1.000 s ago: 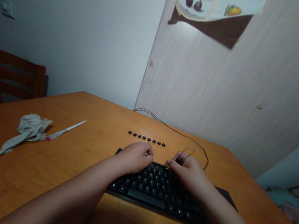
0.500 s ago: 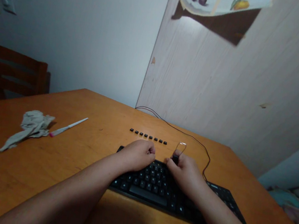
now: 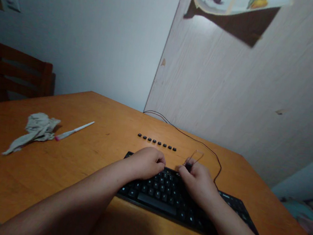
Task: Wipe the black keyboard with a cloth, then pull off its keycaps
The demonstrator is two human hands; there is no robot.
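A black keyboard (image 3: 160, 190) lies on the table in front of me, partly covered by both hands. My left hand (image 3: 148, 163) rests over its upper left part with the fingers curled in; whatever they hold, if anything, is hidden. Over the upper middle of the keyboard, my right hand (image 3: 198, 180) is closed around a keycap puller (image 3: 188, 166). The puller has a small black body, and its thin wire loop points up and away from the keys. Beyond the keyboard, several small black keycaps (image 3: 159, 143) lie in a row on the table.
A crumpled grey cloth (image 3: 38, 129) and a white brush (image 3: 75, 131) with a pink end lie on the wooden table (image 3: 110, 114) at left. The black cable (image 3: 200, 141) runs from the keyboard to the wall. A wooden chair (image 3: 18, 73) stands behind the table's left side.
My right hand has shifted slightly to the right, and the puller's wire loop now leans further right. The left hand stays over the keyboard. The whole view has moved a little.
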